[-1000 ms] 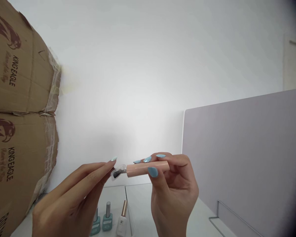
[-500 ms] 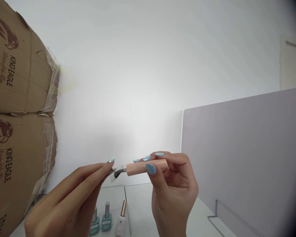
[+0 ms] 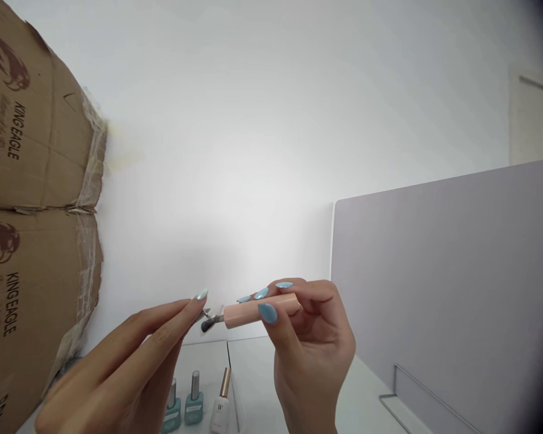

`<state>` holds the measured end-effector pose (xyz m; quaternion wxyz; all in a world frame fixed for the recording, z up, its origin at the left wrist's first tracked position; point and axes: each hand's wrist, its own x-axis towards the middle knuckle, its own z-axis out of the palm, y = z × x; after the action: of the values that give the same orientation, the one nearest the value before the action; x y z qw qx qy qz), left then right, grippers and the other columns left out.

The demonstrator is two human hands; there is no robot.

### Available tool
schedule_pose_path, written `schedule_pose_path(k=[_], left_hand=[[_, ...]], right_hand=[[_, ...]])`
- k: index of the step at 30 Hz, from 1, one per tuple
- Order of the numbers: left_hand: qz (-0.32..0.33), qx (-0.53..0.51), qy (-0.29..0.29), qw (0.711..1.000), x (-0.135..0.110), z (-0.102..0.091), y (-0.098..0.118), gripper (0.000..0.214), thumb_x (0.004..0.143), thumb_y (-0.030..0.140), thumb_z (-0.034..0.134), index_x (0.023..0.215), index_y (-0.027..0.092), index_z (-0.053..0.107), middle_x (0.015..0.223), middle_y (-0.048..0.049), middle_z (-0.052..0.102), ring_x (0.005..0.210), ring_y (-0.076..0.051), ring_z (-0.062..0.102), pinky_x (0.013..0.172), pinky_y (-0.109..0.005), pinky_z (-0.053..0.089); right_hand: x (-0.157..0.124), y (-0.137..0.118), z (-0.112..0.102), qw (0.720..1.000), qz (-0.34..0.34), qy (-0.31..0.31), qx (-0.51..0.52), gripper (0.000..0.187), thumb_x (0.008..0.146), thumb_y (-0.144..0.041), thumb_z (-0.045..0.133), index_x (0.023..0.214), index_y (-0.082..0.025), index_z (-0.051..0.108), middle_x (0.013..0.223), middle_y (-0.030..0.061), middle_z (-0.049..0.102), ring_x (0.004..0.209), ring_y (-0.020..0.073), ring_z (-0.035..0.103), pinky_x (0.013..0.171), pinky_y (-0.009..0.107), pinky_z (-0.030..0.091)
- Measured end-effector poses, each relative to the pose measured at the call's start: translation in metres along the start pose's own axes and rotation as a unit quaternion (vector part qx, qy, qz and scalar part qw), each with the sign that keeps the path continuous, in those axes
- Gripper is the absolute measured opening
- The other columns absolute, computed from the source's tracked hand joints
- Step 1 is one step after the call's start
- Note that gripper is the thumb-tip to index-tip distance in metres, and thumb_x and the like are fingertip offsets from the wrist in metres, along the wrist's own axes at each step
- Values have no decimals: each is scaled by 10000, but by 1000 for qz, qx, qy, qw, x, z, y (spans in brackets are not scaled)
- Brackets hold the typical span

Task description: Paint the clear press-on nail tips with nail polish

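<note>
My right hand (image 3: pixel 312 349) is closed round the peach cylindrical handle of a small brush (image 3: pixel 241 314), thumb in front and fingers behind. The brush's dark, flared tip points left, with a clear edge around it. Just left of the tip, my left hand (image 3: pixel 131 361) has its fingers pressed together. Something small and shiny shows at its fingertips, too small to name. Below the hands stand two teal nail polish bottles (image 3: pixel 193 408) with silver caps, one partly hidden by my left hand. Beside them is a white nail polish bottle (image 3: pixel 220 416) with a gold cap.
Stacked cardboard boxes (image 3: pixel 40 150) rise along the left side. A grey panel (image 3: pixel 443 271) stands at the right, with a bent wire rack (image 3: pixel 428 395) at its foot. The white table (image 3: pixel 257 374) meets a white wall (image 3: pixel 253 150) behind.
My right hand and the brush have shifted slightly left and a little down, and the brush tip has turned slightly. My left hand has moved slightly left.
</note>
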<state>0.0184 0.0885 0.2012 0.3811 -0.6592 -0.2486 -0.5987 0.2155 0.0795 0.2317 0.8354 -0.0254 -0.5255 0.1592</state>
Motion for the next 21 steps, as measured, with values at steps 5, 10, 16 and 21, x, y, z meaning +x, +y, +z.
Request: schedule_pose_path(k=[5, 10, 16, 21], left_hand=[[-13, -3, 1, 1000, -3, -5, 2, 444, 975, 214, 711, 1360, 434, 723, 1172, 64, 838, 799, -182, 826, 853, -313, 676], [-27, 2, -7, 1000, -3, -6, 3, 404, 978, 261, 711, 1342, 434, 734, 1158, 57, 843, 821, -198, 833, 842, -311, 682], [-2, 9, -13, 1000, -1, -3, 1, 484, 960, 184, 715, 1370, 442, 714, 1212, 70, 828, 849, -186, 835, 903, -306, 668], [-13, -4, -2, 1000, -5, -4, 2, 463, 966, 197, 716, 1353, 452, 725, 1199, 69, 831, 821, -181, 830, 836, -298, 673]], right_hand=[[4, -1, 5, 995, 8, 95, -18, 239, 785, -254, 917, 783, -220, 681, 682, -54, 725, 633, 100, 722, 638, 245, 635], [5, 0, 5, 994, 8, 107, -14, 235, 783, -290, 924, 794, -222, 699, 674, -49, 715, 646, 113, 733, 605, 243, 628], [2, -2, 9, 998, -21, 56, 13, 212, 762, -272, 936, 824, -246, 735, 677, -62, 717, 629, 106, 726, 609, 239, 647], [1, -1, 5, 999, -9, 29, -23, 210, 795, -188, 900, 863, -251, 712, 688, -66, 745, 678, 105, 749, 657, 232, 647]])
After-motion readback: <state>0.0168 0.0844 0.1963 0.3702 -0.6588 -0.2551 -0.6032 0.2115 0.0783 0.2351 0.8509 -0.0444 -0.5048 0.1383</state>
